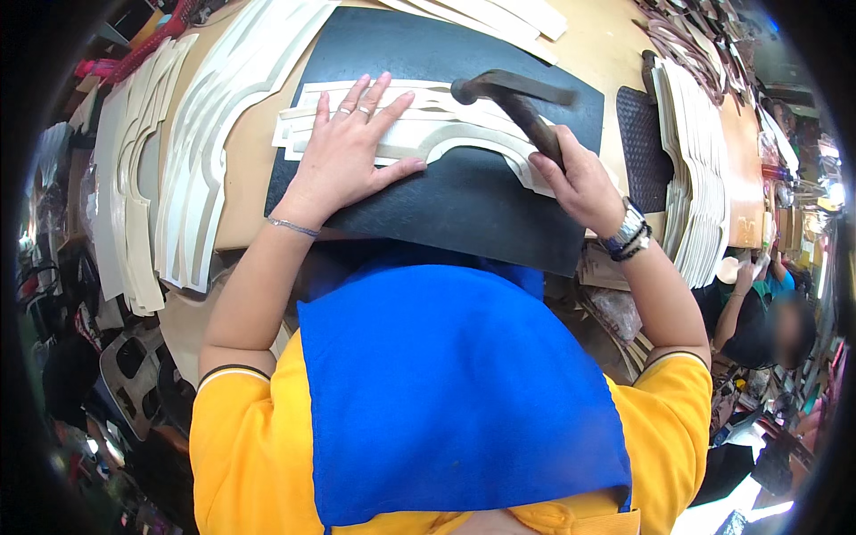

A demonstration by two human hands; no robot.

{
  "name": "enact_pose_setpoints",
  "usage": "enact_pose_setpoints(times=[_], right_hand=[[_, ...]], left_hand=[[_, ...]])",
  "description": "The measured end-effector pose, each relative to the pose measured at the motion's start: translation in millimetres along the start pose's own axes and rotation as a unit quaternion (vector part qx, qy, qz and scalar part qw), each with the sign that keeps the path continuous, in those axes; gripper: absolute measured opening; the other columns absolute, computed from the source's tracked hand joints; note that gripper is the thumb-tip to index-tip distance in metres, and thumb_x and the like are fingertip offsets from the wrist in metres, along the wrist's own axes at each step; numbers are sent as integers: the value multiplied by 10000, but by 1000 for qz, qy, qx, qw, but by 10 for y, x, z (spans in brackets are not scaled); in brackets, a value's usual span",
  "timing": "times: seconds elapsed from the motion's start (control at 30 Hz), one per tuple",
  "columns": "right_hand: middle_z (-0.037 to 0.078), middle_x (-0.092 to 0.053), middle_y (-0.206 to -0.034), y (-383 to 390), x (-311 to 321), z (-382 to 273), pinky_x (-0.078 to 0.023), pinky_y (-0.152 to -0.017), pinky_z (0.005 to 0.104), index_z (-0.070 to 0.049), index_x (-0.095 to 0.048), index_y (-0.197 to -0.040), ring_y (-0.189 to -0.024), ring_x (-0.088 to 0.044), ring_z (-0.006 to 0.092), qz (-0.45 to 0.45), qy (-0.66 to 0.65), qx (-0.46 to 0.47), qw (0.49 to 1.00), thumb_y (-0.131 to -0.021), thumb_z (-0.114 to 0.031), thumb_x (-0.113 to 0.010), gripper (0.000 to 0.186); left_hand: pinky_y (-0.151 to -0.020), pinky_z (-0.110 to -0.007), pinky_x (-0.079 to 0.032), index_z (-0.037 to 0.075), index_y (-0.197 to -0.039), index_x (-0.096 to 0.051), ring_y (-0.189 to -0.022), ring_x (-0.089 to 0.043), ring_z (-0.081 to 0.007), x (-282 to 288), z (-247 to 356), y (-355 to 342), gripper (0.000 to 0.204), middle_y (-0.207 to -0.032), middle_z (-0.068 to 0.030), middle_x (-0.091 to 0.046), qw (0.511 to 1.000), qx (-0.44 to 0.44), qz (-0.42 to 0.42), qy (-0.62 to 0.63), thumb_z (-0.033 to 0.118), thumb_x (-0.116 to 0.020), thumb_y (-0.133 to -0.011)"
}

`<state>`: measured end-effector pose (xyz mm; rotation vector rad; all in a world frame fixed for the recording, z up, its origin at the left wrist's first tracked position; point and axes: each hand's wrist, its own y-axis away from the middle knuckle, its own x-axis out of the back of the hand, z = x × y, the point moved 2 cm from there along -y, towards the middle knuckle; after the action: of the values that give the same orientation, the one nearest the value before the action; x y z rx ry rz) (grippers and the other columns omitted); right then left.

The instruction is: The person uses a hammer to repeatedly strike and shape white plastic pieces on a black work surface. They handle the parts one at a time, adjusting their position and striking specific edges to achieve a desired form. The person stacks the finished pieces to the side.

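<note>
My left hand (358, 143) lies flat with spread fingers on a curved, cut piece of cream material with a grey band (464, 132). That piece rests on a black mat (392, 45) on the table. In my right hand (584, 178) is a hammer (522, 102), gripped by its dark handle. The hammer's head is above the right part of the piece; whether it touches cannot be told. The piece has a rounded cut-out along its near edge, where the mat shows through.
Stacks of similar curved pieces (236, 107) lie on the left of the table (250, 192). Another stack (695, 178) stands at the right beside a dark textured pad (642, 147). Brown strips (691, 45) are heaped at the far right. Another person (758, 312) sits farther right.
</note>
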<state>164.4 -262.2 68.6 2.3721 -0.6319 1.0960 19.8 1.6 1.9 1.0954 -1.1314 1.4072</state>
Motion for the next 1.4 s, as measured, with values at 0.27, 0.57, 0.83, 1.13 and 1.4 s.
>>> enact_pose_setpoints(times=[0.27, 0.57, 0.83, 1.13, 1.4], right_hand=[[226, -619, -855, -127, 50, -174, -480, -711, 462, -3, -524, -1060, -793, -624, 406, -9, 6, 27, 1000, -1003, -269, -586, 279], [271, -624, -863, -283, -91, -206, -482, -732, 500, -5, -501, -1021, -842, -623, 461, 41, 8, 78, 996, -1011, -326, -559, 327], [248, -638, -814, -5, 144, -72, -483, -676, 482, -24, -515, -1064, -771, -639, 429, -40, 72, -30, 996, -1003, -312, -580, 301], [267, -627, -766, 45, 88, 338, -476, -652, 487, -17, -509, -1065, -735, -637, 455, 110, 3, 8, 994, -1019, -327, -570, 320], [281, -629, -763, -217, 51, 197, -477, -654, 518, -10, -481, -1083, -746, -631, 476, 41, 95, 2, 995, -1010, -332, -578, 345]], left_hand=[[-1223, -586, -133, 240, -1576, -324, -1524, -234, -289, -65, 50, -18, 937, -1629, -92, -306, 1000, -2, 11, -1, 779, -543, -842], [-1225, -577, -129, 137, -1609, -181, -1519, -251, -288, -22, -11, -33, 1094, -1571, -138, -399, 998, 10, 37, 43, 776, -586, -818], [-1210, -604, -164, 133, -1593, -246, -1518, -251, -296, -23, -17, -12, 1057, -1606, -122, -344, 999, 1, 33, 37, 771, -581, -821], [-1222, -589, -141, 176, -1572, -331, -1527, -230, -271, -14, -10, -18, 978, -1635, -81, -302, 1000, 6, 8, 1, 764, -579, -830], [-1209, -611, -159, 143, -1559, -346, -1524, -233, -294, -26, -29, -10, 972, -1629, -107, -303, 1000, -6, 18, 5, 769, -551, -844]])
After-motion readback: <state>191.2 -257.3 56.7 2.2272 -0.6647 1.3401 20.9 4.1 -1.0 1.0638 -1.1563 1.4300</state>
